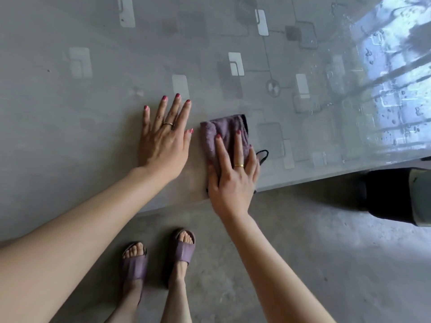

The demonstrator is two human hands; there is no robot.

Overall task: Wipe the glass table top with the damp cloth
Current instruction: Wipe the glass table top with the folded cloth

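The person stood at the near edge of the glass table top, whose grey surface carried a pattern of pale and dark rounded rectangles. The purple cloth lay crumpled on the glass close to that near edge. The right hand pressed flat on the cloth, fingers straight and slightly spread, the thumb lying along the cloth's left side, so the cloth was held down under the palm rather than gripped. A thin black loop stuck out from under the hand on the cloth's right side. Just left of the cloth, not touching it, the left hand rested flat on the bare glass with all its fingers straight and apart, holding nothing. Each hand wore a ring. Far to the right of the cloth, the glass showed a bright reflection with scattered water drops. Below the cloth, beyond the table's edge, the person's feet in purple sandals stood on the concrete floor. A dark object stood to the cloth's lower right.
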